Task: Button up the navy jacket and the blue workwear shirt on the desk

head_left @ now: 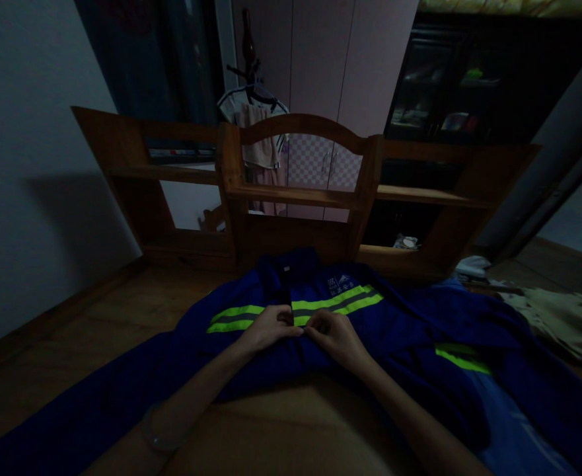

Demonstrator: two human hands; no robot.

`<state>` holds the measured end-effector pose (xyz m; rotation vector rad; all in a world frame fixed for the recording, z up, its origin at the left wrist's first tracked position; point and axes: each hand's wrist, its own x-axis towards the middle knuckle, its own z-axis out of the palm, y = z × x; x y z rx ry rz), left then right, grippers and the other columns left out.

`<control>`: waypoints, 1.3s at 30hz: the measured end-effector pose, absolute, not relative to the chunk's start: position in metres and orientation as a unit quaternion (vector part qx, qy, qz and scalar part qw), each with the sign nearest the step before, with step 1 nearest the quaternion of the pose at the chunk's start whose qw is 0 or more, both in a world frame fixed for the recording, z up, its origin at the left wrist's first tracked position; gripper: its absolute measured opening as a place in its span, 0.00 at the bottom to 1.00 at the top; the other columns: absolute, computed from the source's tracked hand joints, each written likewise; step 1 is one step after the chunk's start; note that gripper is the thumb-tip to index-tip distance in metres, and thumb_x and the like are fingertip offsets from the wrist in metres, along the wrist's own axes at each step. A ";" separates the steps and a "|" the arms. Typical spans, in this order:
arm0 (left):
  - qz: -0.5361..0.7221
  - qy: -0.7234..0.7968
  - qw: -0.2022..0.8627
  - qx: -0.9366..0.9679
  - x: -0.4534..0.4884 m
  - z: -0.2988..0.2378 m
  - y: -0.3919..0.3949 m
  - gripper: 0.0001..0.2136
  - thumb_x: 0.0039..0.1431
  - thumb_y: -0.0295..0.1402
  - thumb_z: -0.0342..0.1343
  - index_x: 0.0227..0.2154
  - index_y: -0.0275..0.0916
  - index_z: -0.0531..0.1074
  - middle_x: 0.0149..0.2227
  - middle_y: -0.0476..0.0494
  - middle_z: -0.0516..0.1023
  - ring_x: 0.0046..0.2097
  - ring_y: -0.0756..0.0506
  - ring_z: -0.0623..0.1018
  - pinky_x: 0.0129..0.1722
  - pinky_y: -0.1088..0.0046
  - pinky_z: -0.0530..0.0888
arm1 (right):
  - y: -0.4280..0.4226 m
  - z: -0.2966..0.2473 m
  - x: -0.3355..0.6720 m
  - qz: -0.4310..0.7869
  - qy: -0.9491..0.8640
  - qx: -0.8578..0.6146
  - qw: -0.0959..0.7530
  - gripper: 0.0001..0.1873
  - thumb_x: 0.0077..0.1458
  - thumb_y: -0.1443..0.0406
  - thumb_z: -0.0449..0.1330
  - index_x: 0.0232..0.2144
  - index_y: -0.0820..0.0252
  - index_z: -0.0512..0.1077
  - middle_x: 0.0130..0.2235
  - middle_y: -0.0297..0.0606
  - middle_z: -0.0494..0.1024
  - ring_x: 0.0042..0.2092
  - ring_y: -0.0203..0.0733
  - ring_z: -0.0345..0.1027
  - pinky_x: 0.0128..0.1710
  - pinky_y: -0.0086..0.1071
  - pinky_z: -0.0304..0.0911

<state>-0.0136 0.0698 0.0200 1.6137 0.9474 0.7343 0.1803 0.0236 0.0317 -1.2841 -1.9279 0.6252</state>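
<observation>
A dark blue work jacket (400,324) with yellow-green reflective stripes lies spread out, front side up, on a wooden surface (97,330). My left hand (271,325) and my right hand (334,334) meet at the middle of the chest, right where the stripes join at the front opening. Both hands have their fingers curled and pinched on the two edges of the jacket front. The collar lies just beyond my fingers. One sleeve runs off to the lower left, the other to the right.
A wooden headboard with shelves (300,192) stands right behind the jacket. Clothes hang on a rack (258,132) beyond it, before pink wardrobe doors. A dark cabinet (469,86) is at the back right. Crumpled pale fabric (563,317) lies at the right.
</observation>
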 end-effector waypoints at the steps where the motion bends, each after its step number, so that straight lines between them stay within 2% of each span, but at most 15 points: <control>1: 0.300 0.391 0.539 0.683 -0.014 0.020 0.070 0.17 0.39 0.39 0.65 0.29 0.33 0.71 0.27 0.49 0.72 0.31 0.49 0.72 0.30 0.76 0.65 | 0.023 0.032 0.180 0.240 -0.754 -0.495 0.358 0.05 0.53 0.63 0.59 0.29 0.59 0.74 0.28 0.34 0.76 0.30 0.37 0.70 0.29 0.27 0.59; 4: 0.267 0.374 0.558 0.691 -0.017 0.023 0.070 0.18 0.40 0.39 0.65 0.33 0.33 0.73 0.31 0.46 0.75 0.33 0.47 0.73 0.32 0.74 0.66 | 0.021 0.032 0.179 0.236 -0.765 -0.487 0.349 0.05 0.54 0.64 0.58 0.30 0.59 0.73 0.29 0.34 0.76 0.31 0.37 0.70 0.29 0.27 0.59; 8: 0.243 0.373 0.554 0.703 -0.018 0.027 0.070 0.18 0.40 0.41 0.65 0.31 0.33 0.74 0.31 0.46 0.76 0.32 0.47 0.73 0.31 0.75 0.66 | 0.021 0.032 0.180 0.233 -0.767 -0.492 0.340 0.05 0.53 0.63 0.59 0.30 0.59 0.73 0.29 0.35 0.76 0.31 0.38 0.70 0.29 0.27 0.58; 11: 0.260 0.372 0.540 0.709 -0.016 0.024 0.069 0.17 0.43 0.41 0.63 0.32 0.33 0.74 0.32 0.45 0.77 0.34 0.46 0.74 0.32 0.74 0.67 | 0.020 0.034 0.181 0.231 -0.772 -0.493 0.329 0.06 0.53 0.63 0.59 0.30 0.59 0.73 0.29 0.35 0.76 0.31 0.38 0.69 0.28 0.26 0.57; 15: 0.322 0.341 0.553 0.689 -0.008 0.018 0.066 0.17 0.46 0.38 0.62 0.37 0.34 0.73 0.38 0.42 0.77 0.40 0.43 0.74 0.40 0.70 0.69 | 0.018 0.036 0.180 0.216 -0.780 -0.492 0.320 0.06 0.54 0.62 0.59 0.30 0.59 0.73 0.27 0.34 0.76 0.29 0.37 0.68 0.27 0.26 0.56; 17: 0.350 0.350 0.538 0.682 -0.005 0.016 0.064 0.15 0.46 0.38 0.62 0.36 0.34 0.72 0.36 0.43 0.76 0.39 0.44 0.74 0.39 0.71 0.69 | 0.017 0.036 0.179 0.207 -0.781 -0.493 0.323 0.06 0.54 0.63 0.58 0.30 0.59 0.73 0.27 0.34 0.76 0.29 0.37 0.68 0.27 0.26 0.56; 19: 0.371 0.377 0.510 0.679 -0.003 0.014 0.062 0.13 0.46 0.40 0.62 0.29 0.34 0.71 0.30 0.47 0.74 0.34 0.46 0.73 0.34 0.74 0.68 | 0.017 0.036 0.179 0.201 -0.780 -0.495 0.326 0.06 0.54 0.63 0.58 0.30 0.59 0.72 0.27 0.35 0.75 0.29 0.37 0.68 0.27 0.26 0.56; 22: 0.385 0.407 0.493 0.666 -0.003 0.013 0.062 0.15 0.44 0.41 0.62 0.22 0.35 0.66 0.23 0.52 0.68 0.28 0.50 0.69 0.28 0.77 0.63 | 0.018 0.037 0.180 0.204 -0.781 -0.490 0.329 0.06 0.54 0.63 0.58 0.30 0.59 0.72 0.27 0.34 0.75 0.29 0.37 0.68 0.27 0.26 0.56; 31: 0.383 0.440 0.543 0.604 -0.002 0.022 0.060 0.16 0.38 0.41 0.66 0.24 0.34 0.70 0.23 0.51 0.69 0.27 0.51 0.68 0.27 0.77 0.62 | 0.018 0.038 0.182 0.236 -0.770 -0.478 0.351 0.06 0.54 0.62 0.58 0.30 0.60 0.72 0.28 0.34 0.75 0.30 0.36 0.68 0.28 0.26 0.57; 39: 0.397 0.413 0.548 0.609 0.000 0.019 0.062 0.16 0.42 0.43 0.64 0.27 0.34 0.72 0.26 0.48 0.73 0.28 0.50 0.70 0.29 0.76 0.66 | 0.027 0.028 0.187 0.255 -0.753 -0.479 0.373 0.08 0.53 0.60 0.60 0.31 0.60 0.70 0.30 0.34 0.76 0.32 0.36 0.69 0.30 0.26 0.59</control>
